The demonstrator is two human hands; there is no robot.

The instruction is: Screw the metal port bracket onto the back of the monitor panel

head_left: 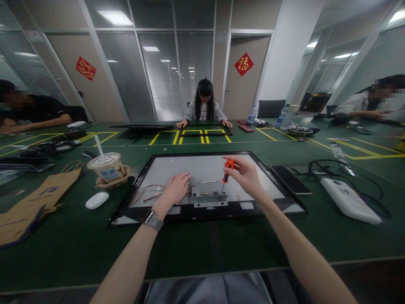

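A screwdriver (228, 170) with an orange and black handle is pinched in my right hand (246, 176), its shaft pointing down. Its tip reaches the right part of a grey metal box (207, 191) with connector ports on its near side. My left hand (176, 188) lies with fingers stretched out at the box's left edge. The box sits on a large flat display panel (177, 166) with a black frame and a whitish back. Thin wires (150, 192) run across the panel to the left of my hand.
Left of the panel are a white mouse (97, 200), a drink cup (106, 166) and a brown paper bag (38, 202). On the right lie a black phone (290, 179), a white device (349, 200) and dark cables (376, 181). A person (205, 105) sits opposite; others sit at both sides.
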